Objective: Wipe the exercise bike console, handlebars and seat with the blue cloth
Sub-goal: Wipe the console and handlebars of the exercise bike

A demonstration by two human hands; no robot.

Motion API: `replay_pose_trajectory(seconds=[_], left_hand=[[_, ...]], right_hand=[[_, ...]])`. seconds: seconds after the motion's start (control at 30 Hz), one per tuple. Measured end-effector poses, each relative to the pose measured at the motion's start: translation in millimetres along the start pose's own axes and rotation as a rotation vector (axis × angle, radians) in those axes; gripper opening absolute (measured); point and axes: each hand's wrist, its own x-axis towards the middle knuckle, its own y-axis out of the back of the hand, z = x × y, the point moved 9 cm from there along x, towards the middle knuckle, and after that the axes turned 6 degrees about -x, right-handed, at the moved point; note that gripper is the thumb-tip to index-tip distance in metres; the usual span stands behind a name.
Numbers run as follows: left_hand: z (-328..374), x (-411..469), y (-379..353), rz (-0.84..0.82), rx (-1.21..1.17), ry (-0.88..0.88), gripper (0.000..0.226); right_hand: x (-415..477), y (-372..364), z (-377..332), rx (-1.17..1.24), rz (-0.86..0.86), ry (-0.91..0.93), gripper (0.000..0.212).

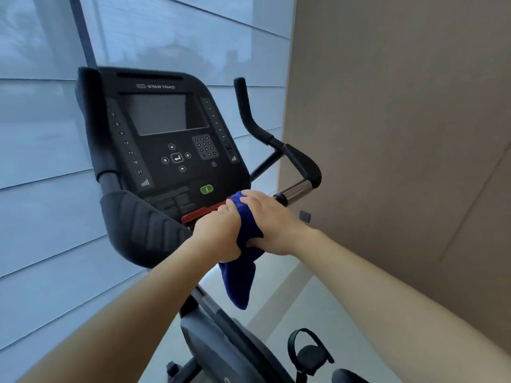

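Observation:
The black exercise bike console (160,128) stands ahead of me, its screen dark, with a green button and a red strip along its lower edge. Both hands hold the blue cloth (242,261) just below the console's lower right corner. My left hand (218,233) grips the cloth from the left, my right hand (266,219) clasps it from the right. A loose end of the cloth hangs down. The right handlebar (293,158) rises behind my right hand; the padded left handlebar (138,225) sits lower left. The seat is hidden from view.
A window with pale horizontal blinds (41,161) fills the left and back. A beige wall (401,134) runs close on the right. Below are the bike's frame (215,341) and a pedal with a strap (309,352) over a light floor.

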Motion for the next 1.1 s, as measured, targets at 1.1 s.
replay_pose_trajectory(seconds=[1.1], left_hand=[[116.5,135.2,-16.9,0.295,0.138,0.093,0.09]], right_hand=[[-2.9,-1.5,189.4,-0.214,0.027,0.04,0.096]])
